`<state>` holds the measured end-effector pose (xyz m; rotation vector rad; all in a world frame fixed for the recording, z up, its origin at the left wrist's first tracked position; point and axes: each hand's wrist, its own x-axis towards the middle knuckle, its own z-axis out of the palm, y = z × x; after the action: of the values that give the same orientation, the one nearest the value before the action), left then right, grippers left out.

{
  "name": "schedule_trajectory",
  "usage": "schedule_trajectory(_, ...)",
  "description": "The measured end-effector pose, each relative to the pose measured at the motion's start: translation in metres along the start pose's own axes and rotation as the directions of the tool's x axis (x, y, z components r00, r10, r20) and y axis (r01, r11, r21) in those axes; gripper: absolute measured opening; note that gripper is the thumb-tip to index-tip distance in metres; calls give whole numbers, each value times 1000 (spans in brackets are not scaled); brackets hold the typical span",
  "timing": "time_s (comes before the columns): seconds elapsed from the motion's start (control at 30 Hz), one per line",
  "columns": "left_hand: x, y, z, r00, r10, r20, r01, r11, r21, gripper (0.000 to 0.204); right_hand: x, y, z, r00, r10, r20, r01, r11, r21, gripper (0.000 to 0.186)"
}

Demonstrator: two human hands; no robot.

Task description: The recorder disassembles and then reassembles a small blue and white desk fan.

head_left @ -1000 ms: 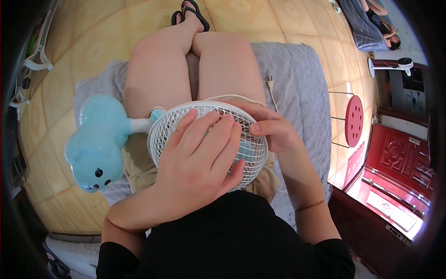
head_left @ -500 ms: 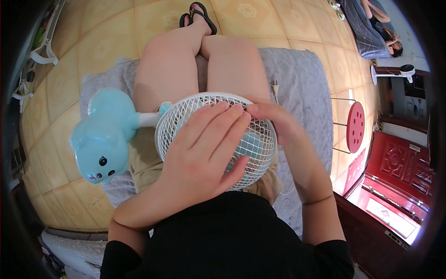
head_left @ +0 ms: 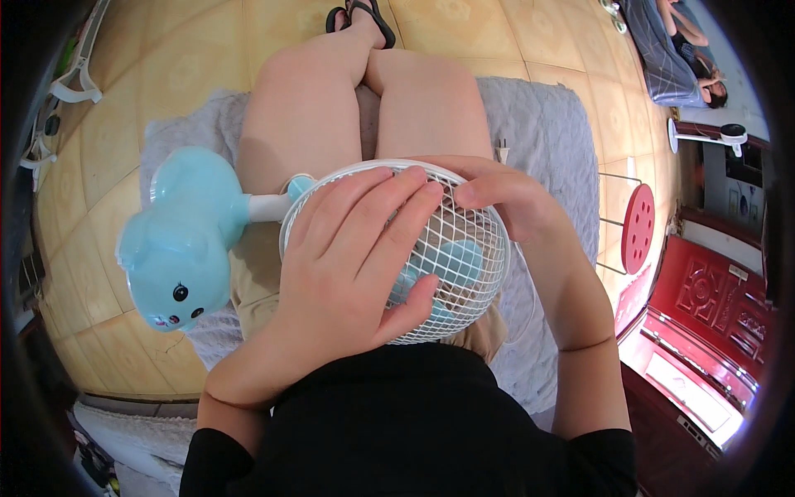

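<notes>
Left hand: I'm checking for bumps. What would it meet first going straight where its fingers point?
Probably the right hand, though depth is unclear and the white fan guard's rim might come first.

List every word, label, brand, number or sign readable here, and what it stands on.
No text can be read.
White wire fan grille: no lettering visible.
Light-blue animal-shaped fan base: face markings, no readable text.
Small pale plate on the red door: too small and blurred.

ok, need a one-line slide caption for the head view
Left hand laid over the white mesh guard of a light-blue animal-shaped fan, right hand at the guard's rim.
</notes>
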<state>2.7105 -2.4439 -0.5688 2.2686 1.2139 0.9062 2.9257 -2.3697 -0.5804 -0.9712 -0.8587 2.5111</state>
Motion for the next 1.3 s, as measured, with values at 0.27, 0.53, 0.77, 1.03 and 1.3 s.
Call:
schedule_trajectory(0.27, -3, 13, 3, 995, -47, 86, 47, 999, -5, 58, 0, 16, -12, 995, -27, 93, 30, 999, -27, 74)
schedule_trajectory(0.53, -5, 23, 0, 992, -51, 119, 44, 997, 61, 58, -6, 27, -10, 992, -115, 51, 116, 993, -18, 67)
schedule_trajectory(0.77, -5, 31, -2, 985, -51, 164, 32, 993, 114, 55, -10, 31, 2, 992, -125, -13, 124, 992, -5, 72)
schedule_trajectory(1.03, -3, 32, -1, 982, -62, 177, 38, 989, 140, 52, -13, 33, -2, 994, -110, -3, 109, 985, 132, 65)
schedule_trajectory(1.3, 26, -6, -14, 991, -20, 135, 18, 1000, 13, 43, -26, 17, 21, 928, -182, -325, 183, 983, -28, 50)
